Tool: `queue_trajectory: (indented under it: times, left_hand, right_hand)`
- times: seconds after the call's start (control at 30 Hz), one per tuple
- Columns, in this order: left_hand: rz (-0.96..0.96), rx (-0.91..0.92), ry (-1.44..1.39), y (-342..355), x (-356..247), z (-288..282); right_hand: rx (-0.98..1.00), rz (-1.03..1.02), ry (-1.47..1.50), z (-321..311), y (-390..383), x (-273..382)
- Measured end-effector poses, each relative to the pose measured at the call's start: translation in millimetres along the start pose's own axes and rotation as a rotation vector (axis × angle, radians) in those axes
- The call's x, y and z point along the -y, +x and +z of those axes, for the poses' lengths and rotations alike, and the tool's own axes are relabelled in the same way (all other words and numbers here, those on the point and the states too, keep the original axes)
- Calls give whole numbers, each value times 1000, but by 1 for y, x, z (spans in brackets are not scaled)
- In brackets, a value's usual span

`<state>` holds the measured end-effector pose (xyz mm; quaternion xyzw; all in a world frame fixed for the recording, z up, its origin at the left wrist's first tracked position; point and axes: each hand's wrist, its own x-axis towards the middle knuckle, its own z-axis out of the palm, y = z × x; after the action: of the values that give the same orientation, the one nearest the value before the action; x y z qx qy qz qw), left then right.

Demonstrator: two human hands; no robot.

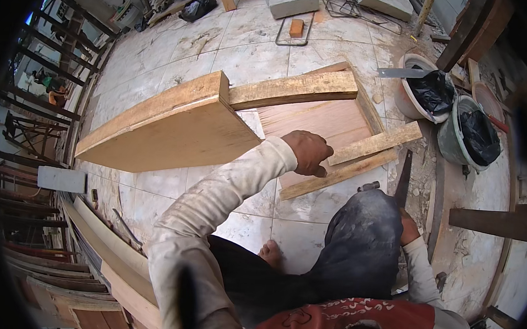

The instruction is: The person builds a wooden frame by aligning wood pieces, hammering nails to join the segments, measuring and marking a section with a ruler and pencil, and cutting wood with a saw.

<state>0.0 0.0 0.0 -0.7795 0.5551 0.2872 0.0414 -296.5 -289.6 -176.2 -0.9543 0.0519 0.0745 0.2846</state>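
My left hand is closed at the near end of a short wooden strip, thumb and fingers about it. That strip lies slanted over a plywood panel edged with wooden battens, one of them a near batten. Beside my bent right knee, my right hand is closed at the lower end of a dark handsaw blade that points away from me; my knee hides part of the fingers and the handle. Left of the panel, a second wood-edged plywood panel stands tilted.
A hammer-like tool head shows beyond my knee. At the right stand two buckets with black plastic bags, a metal blade across one. Concrete blocks and a brick lie far off; stacked boards are at the left.
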Motion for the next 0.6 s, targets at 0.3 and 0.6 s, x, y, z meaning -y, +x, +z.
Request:
queue_trajectory:
  times: [0.3, 0.6]
  left_hand:
    - [-237, -1173, -563, -155, 40, -58]
    - [-483, -1230, 322, -139, 57, -3]
  right_hand:
    - [-276, -287, 597, -166, 142, 167]
    - [-180, -475, -165, -181, 237, 244]
